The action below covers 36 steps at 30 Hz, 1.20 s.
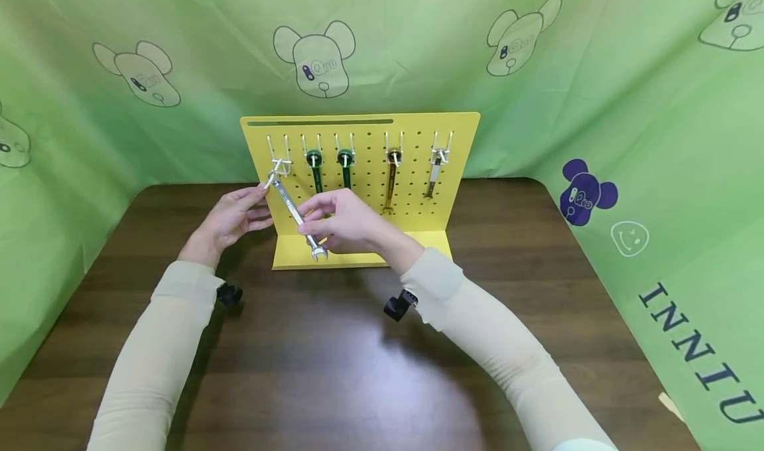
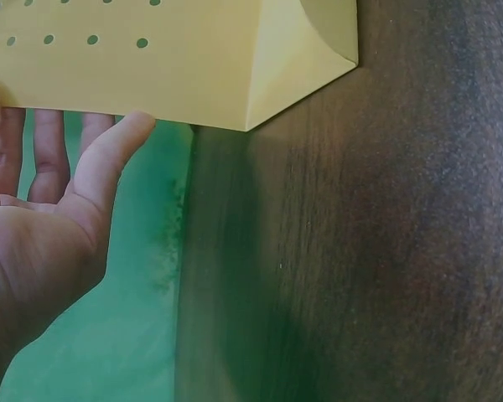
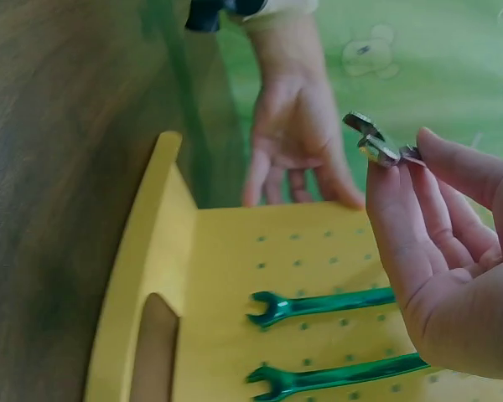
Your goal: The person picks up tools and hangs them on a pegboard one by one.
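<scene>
My right hand (image 1: 346, 222) pinches a silver combination wrench (image 1: 292, 209) between thumb and fingers. The wrench slants, open jaw end low toward me, its ring end beside the white double-prong hook (image 1: 282, 166) at the upper left of a yellow pegboard (image 1: 420, 222). Whether the ring is over the hook's tip cannot be told. At the board's left edge is my left hand (image 1: 234, 215), fingers extended partly behind the board and fingertips near the ring end. In the right wrist view the wrench's open end (image 3: 379, 151) sticks out above my fingertips.
Two green wrenches (image 1: 316, 172) hang on neighbouring hooks. Farther right hang an amber-brown wrench (image 1: 391, 182) and a shorter silver wrench (image 1: 434, 172). The pegboard stands on a dark wooden table (image 1: 334, 345), with a green printed curtain (image 1: 406, 53) behind and at the sides.
</scene>
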### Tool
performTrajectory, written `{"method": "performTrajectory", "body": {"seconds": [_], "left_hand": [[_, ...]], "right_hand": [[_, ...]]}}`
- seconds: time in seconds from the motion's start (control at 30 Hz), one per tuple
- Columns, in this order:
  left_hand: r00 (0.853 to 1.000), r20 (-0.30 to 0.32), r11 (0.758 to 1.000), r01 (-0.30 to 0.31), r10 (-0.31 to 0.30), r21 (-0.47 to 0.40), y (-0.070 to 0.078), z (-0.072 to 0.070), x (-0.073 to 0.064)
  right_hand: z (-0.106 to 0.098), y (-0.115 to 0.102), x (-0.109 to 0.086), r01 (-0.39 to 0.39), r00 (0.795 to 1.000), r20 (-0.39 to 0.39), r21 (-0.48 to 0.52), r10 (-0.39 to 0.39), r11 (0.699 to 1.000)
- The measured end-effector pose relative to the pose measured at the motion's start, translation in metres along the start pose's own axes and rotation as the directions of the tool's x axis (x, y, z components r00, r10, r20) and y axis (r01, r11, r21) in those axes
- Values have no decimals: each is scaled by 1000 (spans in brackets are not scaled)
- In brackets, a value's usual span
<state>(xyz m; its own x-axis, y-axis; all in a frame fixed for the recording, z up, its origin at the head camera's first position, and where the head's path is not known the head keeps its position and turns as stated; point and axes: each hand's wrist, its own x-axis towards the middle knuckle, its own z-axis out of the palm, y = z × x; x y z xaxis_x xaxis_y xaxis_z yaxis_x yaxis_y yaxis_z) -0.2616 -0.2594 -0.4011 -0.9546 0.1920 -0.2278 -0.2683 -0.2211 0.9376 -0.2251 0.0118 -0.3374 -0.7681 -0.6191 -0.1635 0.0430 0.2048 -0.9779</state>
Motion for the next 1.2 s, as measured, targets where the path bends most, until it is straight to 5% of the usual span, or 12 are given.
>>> {"method": "performTrajectory", "body": {"seconds": [0.23,0.57,1.2], "left_hand": [[1000,-3,1000,-5,5,-3,1,1,-1],[1000,0,1000,-4,4,6,-4,3,-2],[1000,-13,1000,-3,3,-8,-1,2,0]], "right_hand": [[3,20,25,-67,991,-104,107,78,992],[13,45,51,-94,953,-259,238,156,967],[14,57,52,-153,942,-265,206,205,967]]}}
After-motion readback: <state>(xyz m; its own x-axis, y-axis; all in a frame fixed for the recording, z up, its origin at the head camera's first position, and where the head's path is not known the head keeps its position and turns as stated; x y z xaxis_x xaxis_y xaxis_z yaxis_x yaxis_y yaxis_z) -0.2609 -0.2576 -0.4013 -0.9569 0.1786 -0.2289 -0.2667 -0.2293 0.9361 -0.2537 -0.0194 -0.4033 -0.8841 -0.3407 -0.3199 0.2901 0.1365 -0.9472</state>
